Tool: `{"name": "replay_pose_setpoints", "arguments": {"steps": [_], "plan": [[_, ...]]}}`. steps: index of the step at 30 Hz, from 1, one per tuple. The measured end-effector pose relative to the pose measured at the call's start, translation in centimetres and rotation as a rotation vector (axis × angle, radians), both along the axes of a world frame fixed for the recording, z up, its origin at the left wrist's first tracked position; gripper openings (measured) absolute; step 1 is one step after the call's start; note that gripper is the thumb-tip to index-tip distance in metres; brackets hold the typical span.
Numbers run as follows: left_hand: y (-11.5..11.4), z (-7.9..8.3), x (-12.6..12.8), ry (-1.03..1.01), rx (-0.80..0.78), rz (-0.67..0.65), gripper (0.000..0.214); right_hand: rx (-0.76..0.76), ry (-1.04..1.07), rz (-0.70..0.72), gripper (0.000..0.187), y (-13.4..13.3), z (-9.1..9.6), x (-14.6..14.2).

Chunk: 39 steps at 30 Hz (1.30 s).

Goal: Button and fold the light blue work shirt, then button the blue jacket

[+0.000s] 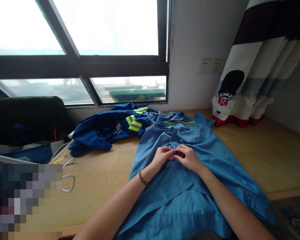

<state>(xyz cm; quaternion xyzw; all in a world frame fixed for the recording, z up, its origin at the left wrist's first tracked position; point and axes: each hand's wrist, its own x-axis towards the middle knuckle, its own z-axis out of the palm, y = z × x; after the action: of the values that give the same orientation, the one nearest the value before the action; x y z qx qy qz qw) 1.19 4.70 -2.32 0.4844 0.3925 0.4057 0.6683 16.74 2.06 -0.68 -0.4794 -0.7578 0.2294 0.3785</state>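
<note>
A light blue work shirt (pixel 165 196) is spread front up on the wooden table, its hem reaching over the near edge toward me. My left hand (pixel 162 156) and my right hand (pixel 188 158) meet at the middle of its front opening. Both have their fingers bent and pinched on the placket, with the fingertips almost touching. What lies between the fingertips is too small and covered to make out. Below the hands, a round button (pixel 187 179) shows on the placket. A yellow-green stripe (pixel 181 122) crosses the shirt's chest.
A dark blue garment with reflective bands (pixel 95 128) lies crumpled at the back left, against the shirt. White cable (pixel 71 183) loops on the table (pixel 97 186) at left. Behind are a window frame (pixel 125 68), wall sockets (pixel 211 66) and a curtain (pixel 255 66) hanging onto the tabletop.
</note>
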Motion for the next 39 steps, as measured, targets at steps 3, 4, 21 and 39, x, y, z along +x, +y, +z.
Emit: {"name": "replay_pose_setpoints", "arguments": {"steps": [3, 4, 21, 39], "plan": [[0.1, -0.1, -0.2, -0.001, -0.027, -0.011, 0.028, -0.006, 0.028, 0.013, 0.015, 0.2, 0.0, 0.2], [0.1, -0.1, -0.2, 0.001, -0.037, -0.014, 0.028, 0.001, 0.030, 0.010, 0.014, 0.3, 0.0, 0.3], [-0.2, -0.2, 0.2, -0.036, -0.163, 0.052, 0.025, 0.101, 0.041, -0.024, 0.007, 0.3, -0.3, 0.3], [-1.4, -0.2, 1.5, 0.070, 0.064, 0.231, 0.024, -0.097, 0.015, -0.015, 0.021, 0.5, -0.9, -0.1]]}}
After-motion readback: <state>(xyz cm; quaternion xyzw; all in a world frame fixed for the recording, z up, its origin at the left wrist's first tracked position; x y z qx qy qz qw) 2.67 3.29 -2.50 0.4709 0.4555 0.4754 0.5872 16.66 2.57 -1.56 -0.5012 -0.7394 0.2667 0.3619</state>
